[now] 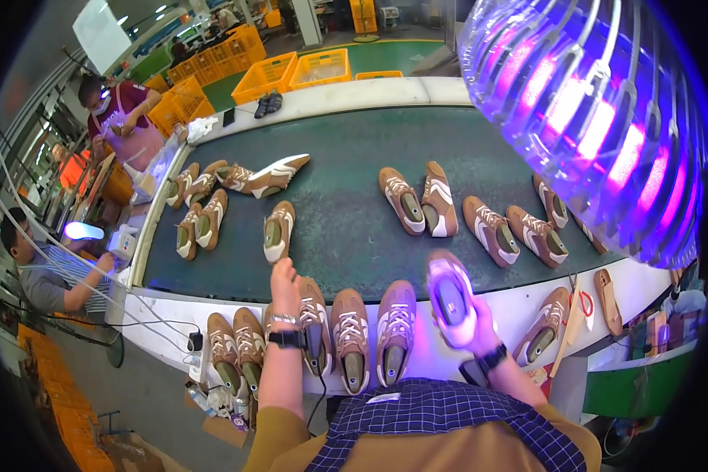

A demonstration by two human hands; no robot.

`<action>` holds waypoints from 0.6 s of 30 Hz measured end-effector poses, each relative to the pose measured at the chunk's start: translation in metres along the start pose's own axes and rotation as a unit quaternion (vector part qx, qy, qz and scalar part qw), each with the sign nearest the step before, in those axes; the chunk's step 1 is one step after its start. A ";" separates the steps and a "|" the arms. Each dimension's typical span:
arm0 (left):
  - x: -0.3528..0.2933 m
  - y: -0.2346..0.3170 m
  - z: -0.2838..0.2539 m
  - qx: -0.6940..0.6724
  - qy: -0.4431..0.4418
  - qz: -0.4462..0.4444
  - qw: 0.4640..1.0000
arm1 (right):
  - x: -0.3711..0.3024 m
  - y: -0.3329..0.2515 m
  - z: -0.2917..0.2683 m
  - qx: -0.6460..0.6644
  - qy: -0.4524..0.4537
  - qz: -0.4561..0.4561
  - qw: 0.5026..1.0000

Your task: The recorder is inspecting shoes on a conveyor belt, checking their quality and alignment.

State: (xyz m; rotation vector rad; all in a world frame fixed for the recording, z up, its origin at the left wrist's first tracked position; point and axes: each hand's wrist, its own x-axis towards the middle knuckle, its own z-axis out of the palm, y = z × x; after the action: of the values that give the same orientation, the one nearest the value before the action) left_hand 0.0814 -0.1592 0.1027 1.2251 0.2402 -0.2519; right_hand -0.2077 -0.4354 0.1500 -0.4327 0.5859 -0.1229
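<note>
My right hand (473, 324) holds a brown and white sneaker (449, 295) upright under violet lamp light, its opening facing me. My left hand (284, 282) reaches toward the belt edge with its fingers apart and nothing in them, just below a lone sneaker (278, 230) on the dark green conveyor belt (346, 149). Several brown sneakers (351, 334) stand in a row on the white ledge (157, 311) in front of me, between my arms.
More sneakers lie on the belt: a cluster at the left (200, 206) and pairs at the right (422, 201). A caged violet lamp (598, 110) hangs at the upper right. Two people (122, 118) work at the left. Yellow crates (291, 71) stand behind the belt.
</note>
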 end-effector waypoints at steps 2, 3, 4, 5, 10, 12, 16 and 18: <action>-0.031 -0.013 0.007 -0.020 -0.052 -0.033 0.998 | 0.045 -0.024 0.043 0.006 -0.198 0.007 0.980; -0.047 -0.022 0.014 -0.036 -0.102 -0.033 0.994 | 0.078 -0.034 0.072 0.078 -0.192 0.029 0.978; -0.063 -0.032 0.024 0.012 -0.069 -0.058 0.996 | 0.106 -0.043 0.099 0.034 -0.211 -0.039 0.976; -0.078 -0.042 0.034 0.047 -0.094 -0.029 0.994 | 0.142 -0.056 0.129 0.025 -0.239 -0.046 0.970; -0.144 -0.054 0.058 0.093 -0.201 -0.090 0.971 | 0.237 -0.061 0.175 -0.328 -0.040 -0.242 0.912; -0.167 -0.051 0.056 0.148 -0.251 -0.114 0.950 | 0.254 -0.053 0.152 -0.551 0.091 -0.328 0.762; -0.198 -0.040 0.045 0.341 -0.303 -0.094 0.885 | 0.280 -0.056 0.088 -0.688 0.157 -0.317 0.634; -0.207 -0.037 0.042 0.355 -0.313 -0.119 0.873 | 0.297 -0.061 0.072 -0.687 0.191 -0.340 0.613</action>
State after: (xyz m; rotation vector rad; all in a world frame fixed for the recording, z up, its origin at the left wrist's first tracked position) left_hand -0.1247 -0.1978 0.1477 1.7606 -0.3056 -1.0007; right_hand 0.0791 -0.5334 0.0787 -2.2160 0.8357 -0.5102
